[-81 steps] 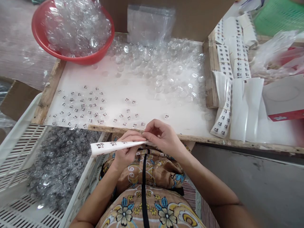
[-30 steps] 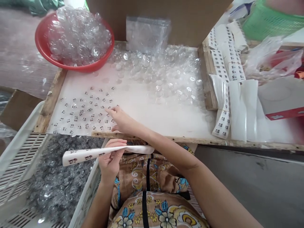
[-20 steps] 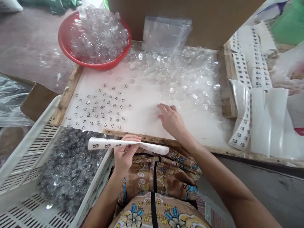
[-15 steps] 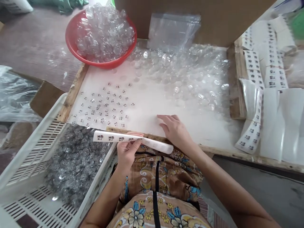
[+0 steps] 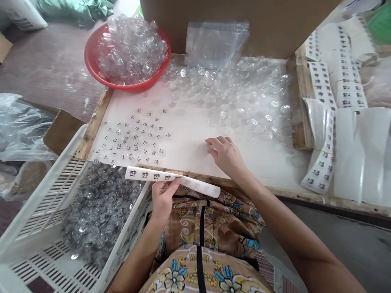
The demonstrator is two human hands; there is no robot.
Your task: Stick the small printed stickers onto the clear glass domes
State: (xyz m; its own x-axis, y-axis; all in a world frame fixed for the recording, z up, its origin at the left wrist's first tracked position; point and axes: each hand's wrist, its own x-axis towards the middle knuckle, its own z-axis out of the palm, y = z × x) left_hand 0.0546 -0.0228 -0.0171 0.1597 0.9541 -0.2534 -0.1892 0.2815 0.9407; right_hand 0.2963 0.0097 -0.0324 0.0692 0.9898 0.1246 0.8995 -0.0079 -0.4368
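My left hand (image 5: 163, 195) is closed at the board's front edge, thumb and fingers pinching a folded white strip of panda stickers (image 5: 146, 175). The strip's printed face shows on the left; its right half is plain. My right hand (image 5: 226, 154) hovers over or rests on the white board (image 5: 189, 122), fingers bent a little and thumb apart, with nothing visible in them. To its left lie several clear discs bearing panda stickers (image 5: 137, 134). Beyond it spread many plain clear discs (image 5: 255, 122).
A red basin (image 5: 91, 61) heaped with clear discs stands at the back left. A white crate (image 5: 30, 215) below holds stickered pieces. More sticker strips (image 5: 320, 162) lie right of the wooden rim (image 5: 301, 126). A plastic bag (image 5: 215, 42) leans against the cardboard box (image 5: 269, 24).
My right hand has moved slightly up the board and its fingers have drawn closer together. The left hand keeps hold of the sticker strip. The whole view has shifted a little.
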